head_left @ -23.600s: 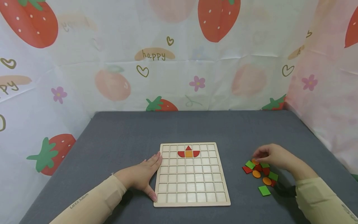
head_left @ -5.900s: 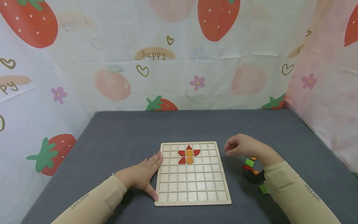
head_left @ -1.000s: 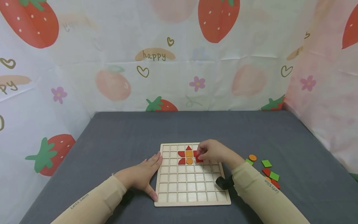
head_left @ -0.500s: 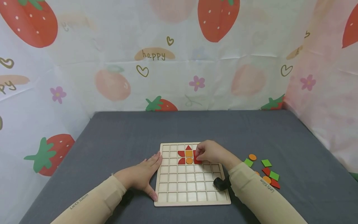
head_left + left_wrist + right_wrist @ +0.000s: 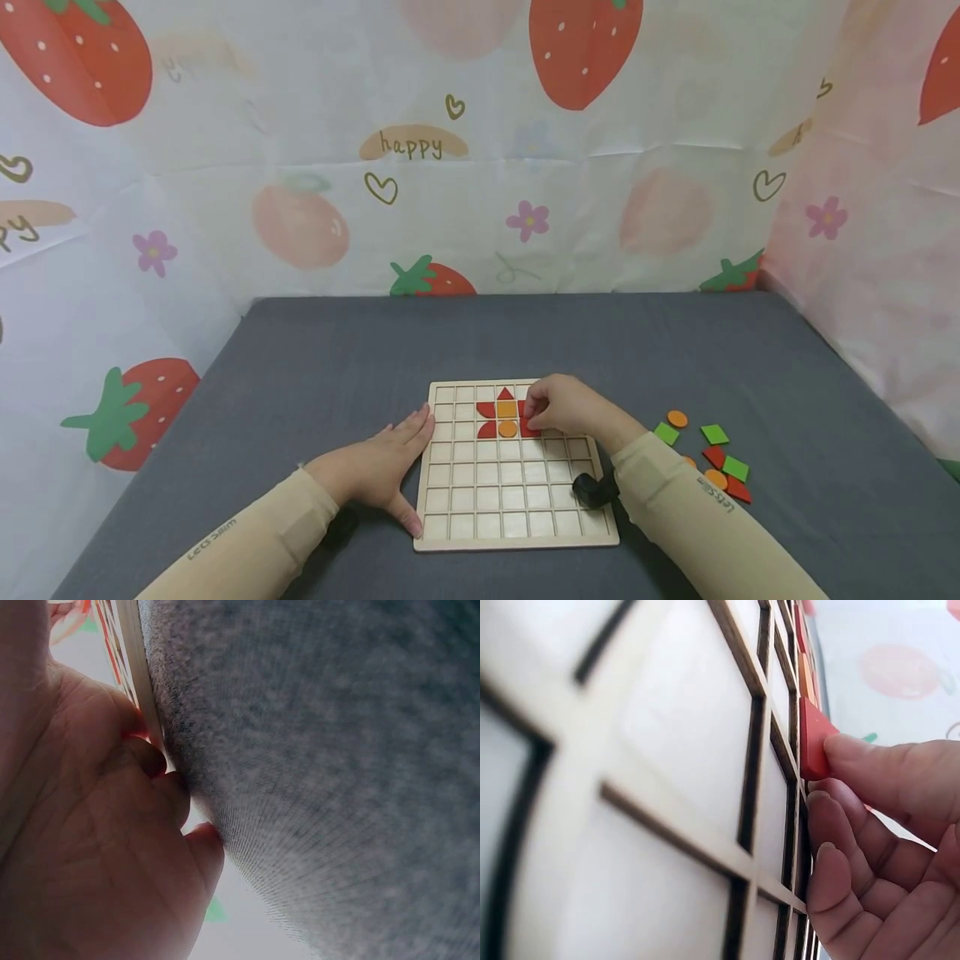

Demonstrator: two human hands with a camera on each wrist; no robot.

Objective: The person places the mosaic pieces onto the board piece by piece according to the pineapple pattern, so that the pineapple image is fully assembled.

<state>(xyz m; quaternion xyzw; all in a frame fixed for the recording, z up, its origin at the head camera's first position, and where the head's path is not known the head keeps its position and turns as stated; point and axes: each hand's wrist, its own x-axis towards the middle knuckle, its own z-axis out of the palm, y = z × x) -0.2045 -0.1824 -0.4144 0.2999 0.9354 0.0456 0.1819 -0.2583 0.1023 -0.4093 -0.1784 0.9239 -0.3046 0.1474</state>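
Note:
A pale wooden grid board (image 5: 502, 476) lies on the grey table. My left hand (image 5: 375, 463) rests along its left edge, fingers straight and thumb spread at the near corner. In the left wrist view the fingertips (image 5: 171, 796) touch the board's side (image 5: 133, 652). My right hand (image 5: 573, 408) pinches a red flat piece (image 5: 815, 739) over the cell right of the orange circle (image 5: 507, 428); the thumb presses its face and the fingers hide part of its outline. Other pieces in the board are a red triangle (image 5: 505, 393), an orange square (image 5: 507, 409) and red rounded pieces (image 5: 487, 429).
Right of the board lie loose pieces: green squares (image 5: 715, 434), orange circles (image 5: 677, 419) and red pieces (image 5: 714, 456), some under the right sleeve (image 5: 675, 492). A black wrist camera (image 5: 594, 491) hangs low over the board's right side. A printed cloth (image 5: 480, 208) stands behind the table.
Since the oldest frame, an orange circle and a red rounded piece have joined the board. My right hand has come from the pile; within the last second its red piece shifted slightly left. My left hand stays put.

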